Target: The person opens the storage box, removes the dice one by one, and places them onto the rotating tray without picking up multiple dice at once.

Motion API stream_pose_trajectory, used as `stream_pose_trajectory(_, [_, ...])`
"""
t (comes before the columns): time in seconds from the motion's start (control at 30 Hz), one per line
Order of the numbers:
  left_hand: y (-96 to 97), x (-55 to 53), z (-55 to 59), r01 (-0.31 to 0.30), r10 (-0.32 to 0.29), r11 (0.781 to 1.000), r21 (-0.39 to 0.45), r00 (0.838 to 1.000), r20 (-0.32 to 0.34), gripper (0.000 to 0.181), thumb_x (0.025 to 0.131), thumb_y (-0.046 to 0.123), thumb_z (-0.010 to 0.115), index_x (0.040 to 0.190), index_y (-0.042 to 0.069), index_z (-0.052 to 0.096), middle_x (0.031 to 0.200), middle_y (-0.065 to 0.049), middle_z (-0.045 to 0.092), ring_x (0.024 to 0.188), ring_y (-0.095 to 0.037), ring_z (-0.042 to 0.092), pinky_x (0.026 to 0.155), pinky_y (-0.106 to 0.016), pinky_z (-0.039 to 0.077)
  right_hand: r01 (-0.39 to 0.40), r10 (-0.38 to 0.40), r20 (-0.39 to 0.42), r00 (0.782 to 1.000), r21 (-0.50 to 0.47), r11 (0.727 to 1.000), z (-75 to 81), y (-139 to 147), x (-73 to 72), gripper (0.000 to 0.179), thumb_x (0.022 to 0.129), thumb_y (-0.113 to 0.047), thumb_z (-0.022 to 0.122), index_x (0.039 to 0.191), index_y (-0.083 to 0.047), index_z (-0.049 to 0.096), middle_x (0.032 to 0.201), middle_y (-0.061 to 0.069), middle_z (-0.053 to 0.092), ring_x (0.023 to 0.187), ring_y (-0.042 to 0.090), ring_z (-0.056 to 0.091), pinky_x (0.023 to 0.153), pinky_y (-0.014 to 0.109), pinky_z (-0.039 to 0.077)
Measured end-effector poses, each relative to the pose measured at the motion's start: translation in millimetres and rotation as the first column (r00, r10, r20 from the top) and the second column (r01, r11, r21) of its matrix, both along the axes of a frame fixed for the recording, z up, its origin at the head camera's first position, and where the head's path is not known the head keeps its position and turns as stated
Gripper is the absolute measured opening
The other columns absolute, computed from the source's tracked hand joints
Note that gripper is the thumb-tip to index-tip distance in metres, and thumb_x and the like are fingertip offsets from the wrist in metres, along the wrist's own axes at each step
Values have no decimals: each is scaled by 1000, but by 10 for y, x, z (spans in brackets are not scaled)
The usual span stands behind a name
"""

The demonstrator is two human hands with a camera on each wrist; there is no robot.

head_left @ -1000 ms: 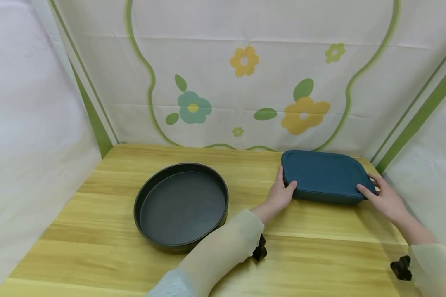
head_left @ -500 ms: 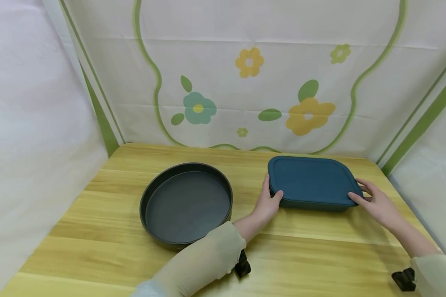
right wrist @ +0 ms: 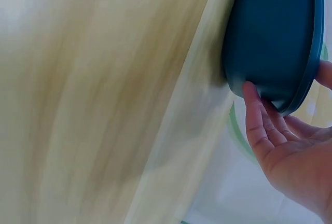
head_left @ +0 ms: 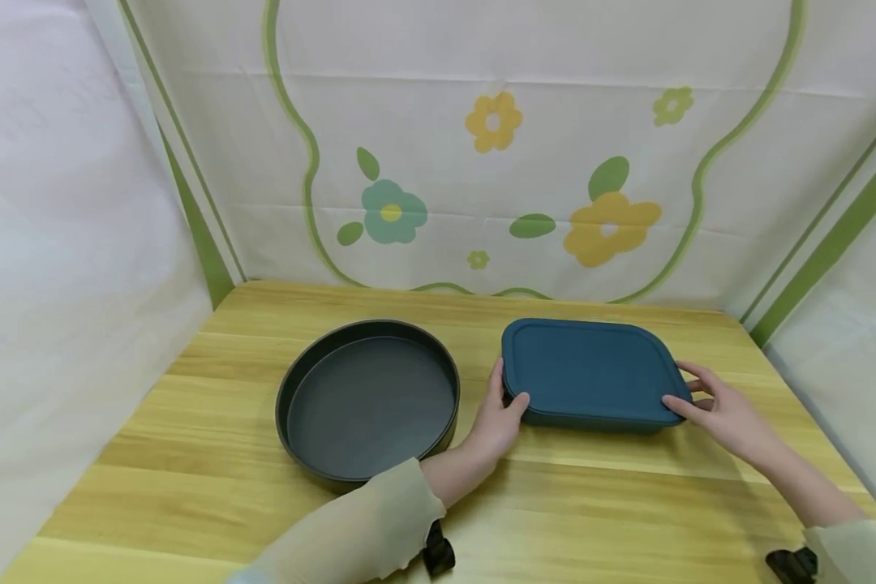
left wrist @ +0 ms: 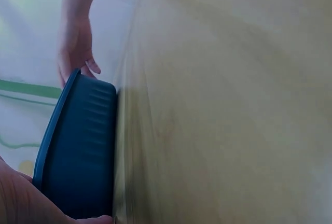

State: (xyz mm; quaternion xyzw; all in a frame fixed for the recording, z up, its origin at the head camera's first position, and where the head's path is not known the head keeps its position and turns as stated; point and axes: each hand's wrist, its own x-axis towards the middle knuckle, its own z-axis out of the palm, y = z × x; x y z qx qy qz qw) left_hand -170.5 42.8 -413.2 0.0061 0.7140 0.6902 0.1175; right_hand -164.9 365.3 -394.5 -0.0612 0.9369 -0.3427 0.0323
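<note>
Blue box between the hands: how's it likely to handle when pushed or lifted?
The blue box is probably stiff: no bend shows between the left hand and right hand. Low and broad, it seems unlikely to tip or roll. Its smooth-looking end may be slightly slippery; weight is unclear, its inside hidden.

Pan is on the left half of the worktop, box near it on the right, both toward the back edge, with a cloth hanging behind.
</note>
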Motion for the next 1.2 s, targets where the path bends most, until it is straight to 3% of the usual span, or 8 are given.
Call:
stream_pose_trajectory(0.17, [-194,60,8,20,-19,998,53,1000,-22,66,103,10,47,157,10,9,160,-17,13,144,-34,16,112,-50,20,-20,20,8,1000,-32,999,-35,-107,58,74,97,-25,63,151,6,21,121,30,47,99,41,63,68,30,50])
stream_pose_trajectory(0.4, [-381,133,-15,54,-51,995,84,998,-39,67,104,6,44,157,8,3,160,-18,10,145,-35,12,111,-50,21,-37,37,8,999,-77,996,-50,-246,107,73,96,-23,64,150,4,24,118,27,48,96,36,65,67,31,51])
stream_pose_trajectory(0.83, [-412,143,32,52,-50,995,80,998,-32,66,104,7,41,157,10,1,161,-17,6,146,-33,6,112,-51,14,-45,44,-17,999,-69,997,-27,-312,133,72,97,-23,62,150,4,22,123,31,47,102,43,61,70,29,51])
stream_pose_trajectory(0.97, [-414,132,28,45,-43,997,58,999,-27,66,105,9,41,157,12,2,161,-16,7,146,-34,6,112,-54,13,-50,49,-57,997,-18,999,-24,-331,129,72,98,-26,61,150,6,23,130,34,43,112,47,52,78,42,50])
stream_pose_trajectory(1.1, [-415,129,20,41,-40,998,42,999,-24,65,105,10,42,157,12,3,160,-17,8,145,-36,7,111,-55,13,-54,58,-148,987,33,998,-13,-347,144,70,97,-26,63,148,6,28,139,33,34,122,51,37,87,61,38])
stream_pose_trajectory(1.2, [-409,126,17,44,-43,998,40,999,-26,65,105,10,42,157,12,3,160,-17,9,145,-36,7,111,-55,13,-65,72,-229,971,39,997,11,-380,162,66,94,-24,67,147,1,35,141,29,35,125,51,34,88,66,33])
